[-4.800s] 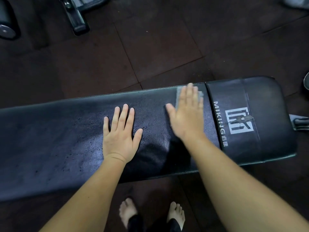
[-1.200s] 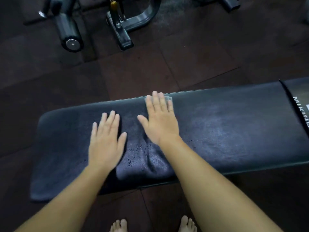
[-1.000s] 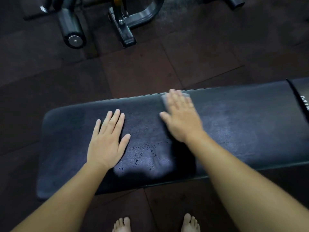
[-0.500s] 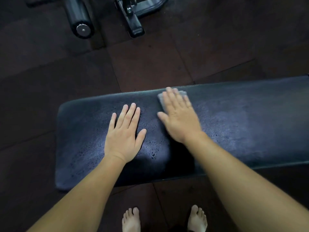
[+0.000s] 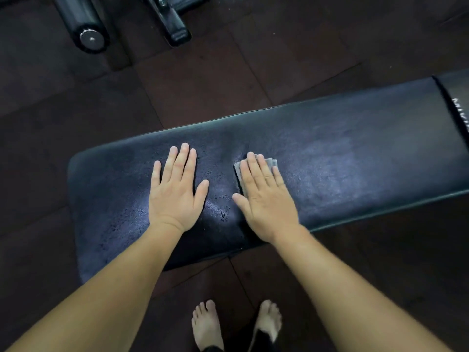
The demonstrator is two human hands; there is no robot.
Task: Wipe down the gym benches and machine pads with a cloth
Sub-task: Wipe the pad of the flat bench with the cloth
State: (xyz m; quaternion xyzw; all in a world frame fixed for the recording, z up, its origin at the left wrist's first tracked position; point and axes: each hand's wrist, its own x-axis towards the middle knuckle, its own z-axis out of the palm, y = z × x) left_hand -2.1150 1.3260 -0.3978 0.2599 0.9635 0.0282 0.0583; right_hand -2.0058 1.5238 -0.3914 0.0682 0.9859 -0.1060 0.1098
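Dark tiled floor [image 5: 203,80]; black bench pad [image 5: 355,153] across frame, long axis running left-right, rising slightly toward right, rounded end at left. Machine foot [image 5: 175,26] and roller end [image 5: 91,39] beyond bench, top left. Left hand [image 5: 176,191] flat on pad, fingers spread, holding nothing. Right hand [image 5: 266,196] just beside it, palm down, fingers extended together, pressing grey folded cloth [image 5: 269,162] onto pad middle; cloth edges show past fingertips. Water droplets [image 5: 220,196] between hands. Bare feet [image 5: 206,323] below.

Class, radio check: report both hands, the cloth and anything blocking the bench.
Left hand flat, bare on bench pad. Right hand flat, pressing grey cloth. Nothing in the way.
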